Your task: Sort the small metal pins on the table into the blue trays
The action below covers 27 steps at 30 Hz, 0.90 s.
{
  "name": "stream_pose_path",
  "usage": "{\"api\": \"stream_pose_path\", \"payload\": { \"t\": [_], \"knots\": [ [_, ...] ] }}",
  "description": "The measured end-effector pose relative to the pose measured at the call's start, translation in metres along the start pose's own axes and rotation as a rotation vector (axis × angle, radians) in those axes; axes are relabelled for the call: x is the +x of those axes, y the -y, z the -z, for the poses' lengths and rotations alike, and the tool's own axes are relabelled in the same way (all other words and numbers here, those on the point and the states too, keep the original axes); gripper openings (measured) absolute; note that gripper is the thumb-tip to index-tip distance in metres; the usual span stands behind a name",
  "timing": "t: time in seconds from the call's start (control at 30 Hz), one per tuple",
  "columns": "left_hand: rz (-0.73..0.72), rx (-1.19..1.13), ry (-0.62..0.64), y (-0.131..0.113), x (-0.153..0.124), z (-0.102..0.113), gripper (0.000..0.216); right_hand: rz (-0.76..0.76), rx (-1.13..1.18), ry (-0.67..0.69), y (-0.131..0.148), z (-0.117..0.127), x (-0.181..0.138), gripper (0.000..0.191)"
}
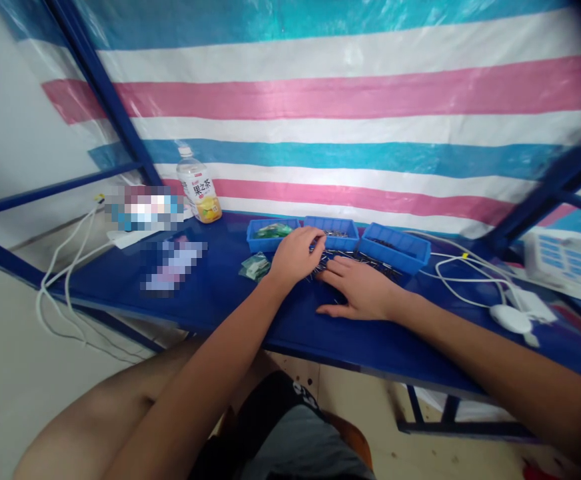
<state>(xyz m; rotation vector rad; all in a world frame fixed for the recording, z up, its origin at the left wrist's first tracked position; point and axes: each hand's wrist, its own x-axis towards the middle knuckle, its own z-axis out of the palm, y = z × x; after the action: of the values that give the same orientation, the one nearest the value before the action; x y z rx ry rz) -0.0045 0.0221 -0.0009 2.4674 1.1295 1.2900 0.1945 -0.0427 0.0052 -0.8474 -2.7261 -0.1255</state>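
Note:
My left hand (298, 255) is over the left side of a pile of thin dark metal pieces (343, 255), which look like screws or nails. Its fingers are bent and apart, with the tips partly hidden. On the pile's near edge lies my right hand (358, 287), palm down, fingers stretched out and thumb spread. Behind the hands are a blue bin with green packets (248, 235), a blue bin with small metal pieces (353, 237) and a blue bin with dark contents (418, 263). A small clear bag with pale contents (255, 267) lies left of my left hand.
A drink bottle (200, 190) stands at the back left of the blue table (210, 287). White cables and an adapter (510, 319) lie at right, near a white power strip (565, 263). Blue metal posts (108, 100) and a striped sheet (345, 100) bound the back.

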Motion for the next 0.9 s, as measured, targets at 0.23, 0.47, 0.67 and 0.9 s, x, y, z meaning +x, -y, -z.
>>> {"api": "stream_pose_path", "payload": {
  "t": [0.23, 0.47, 0.67, 0.9],
  "knots": [
    [0.007, -0.017, 0.009, 0.004, 0.003, -0.003, 0.022, -0.023, -0.135, 0.014, -0.024, -0.013, 0.004, 0.044],
    [-0.001, -0.074, 0.017, 0.005, 0.001, -0.003, 0.022, -0.088, -0.089, -0.026, -0.02, -0.006, -0.005, 0.04],
    [-0.014, -0.069, 0.027, 0.006, -0.001, -0.004, 0.021, -0.026, -0.064, 0.02, -0.021, -0.008, -0.011, 0.038],
    [-0.042, -0.046, 0.061, 0.005, -0.002, -0.005, 0.02, -0.017, -0.124, 0.005, -0.032, -0.013, -0.011, 0.028]
  ]
}}
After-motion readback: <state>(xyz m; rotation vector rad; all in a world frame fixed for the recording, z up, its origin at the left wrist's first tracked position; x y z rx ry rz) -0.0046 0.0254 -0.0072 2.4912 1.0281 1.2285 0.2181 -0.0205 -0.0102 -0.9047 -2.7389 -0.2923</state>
